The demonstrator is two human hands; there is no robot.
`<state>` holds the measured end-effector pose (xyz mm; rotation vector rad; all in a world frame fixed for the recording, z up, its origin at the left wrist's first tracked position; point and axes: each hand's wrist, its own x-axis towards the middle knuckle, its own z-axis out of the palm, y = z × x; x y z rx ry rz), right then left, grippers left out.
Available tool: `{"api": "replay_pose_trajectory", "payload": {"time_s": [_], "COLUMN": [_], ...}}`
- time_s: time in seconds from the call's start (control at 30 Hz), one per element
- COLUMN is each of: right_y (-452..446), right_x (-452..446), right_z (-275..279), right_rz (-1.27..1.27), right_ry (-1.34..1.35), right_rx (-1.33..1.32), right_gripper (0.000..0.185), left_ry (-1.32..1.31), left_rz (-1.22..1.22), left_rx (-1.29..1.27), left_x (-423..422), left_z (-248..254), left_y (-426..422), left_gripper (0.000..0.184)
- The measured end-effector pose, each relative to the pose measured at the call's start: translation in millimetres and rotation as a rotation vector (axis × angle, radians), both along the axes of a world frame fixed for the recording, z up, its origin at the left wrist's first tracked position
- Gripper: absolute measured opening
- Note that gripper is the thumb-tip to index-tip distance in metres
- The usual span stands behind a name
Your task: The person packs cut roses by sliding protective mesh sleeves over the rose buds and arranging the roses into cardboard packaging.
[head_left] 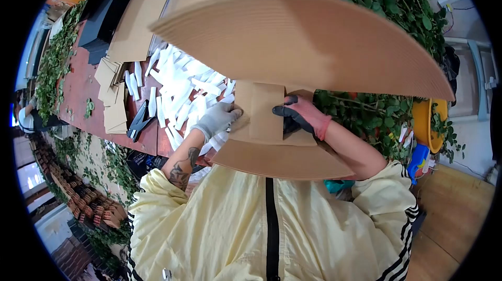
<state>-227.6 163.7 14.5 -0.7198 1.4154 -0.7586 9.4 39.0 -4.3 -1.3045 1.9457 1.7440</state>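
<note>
A large brown corrugated cardboard sheet (303,40) is held up in front of my chest, its wide far panel rising over the table. At its middle is a narrower section with a folded flap (267,111), and a near panel (282,163) rests close to my jacket. My left hand (219,120), in a grey glove, is closed on the left edge of the narrow section. On the other side my right hand (304,115), in a red glove with dark fingers, grips the flap's right edge. Fingertips behind the cardboard are hidden.
White foam net sleeves (180,90) lie heaped on the red table (78,90), beside a black stapler (140,122) and small cardboard pieces (112,100). Leafy stems (361,121) and a yellow basket (422,121) are to the right. A person (26,116) is at the far left.
</note>
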Motion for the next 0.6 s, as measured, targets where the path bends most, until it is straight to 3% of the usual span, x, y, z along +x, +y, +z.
{"api": "replay_pose_trajectory", "payload": {"time_s": [0.07,0.13,0.27,0.33,0.47,0.57,0.6], "right_y": [-1,-7,-23,-31,-34,-34,-32], "right_x": [3,6,19,29,27,26,28], "right_z": [-32,-41,-5,34,26,28,24], "right_rz": [-0.004,0.076,0.095,0.180,0.305,0.403,0.399], "right_ry": [0.058,0.456,0.472,0.487,0.604,0.711,0.798], "right_rx": [0.036,-0.048,0.141,0.385,0.328,0.316,0.196], "right_gripper": [0.021,0.030,0.035,0.036,0.038,0.042,0.044], "left_ry": [-0.030,-0.039,-0.098,-0.115,-0.133,-0.228,-0.192], "left_rz": [-0.118,-0.150,-0.237,-0.249,-0.277,-0.357,-0.331], "left_rx": [-0.200,-0.282,-0.394,-0.374,-0.431,-0.645,-0.528], "left_x": [4,4,2,0,0,-2,-10], "left_z": [-7,-7,-1,0,5,58,87], "left_y": [2,4,4,2,3,3,4], "left_gripper": [0.030,0.032,0.038,0.037,0.040,0.036,0.031]}}
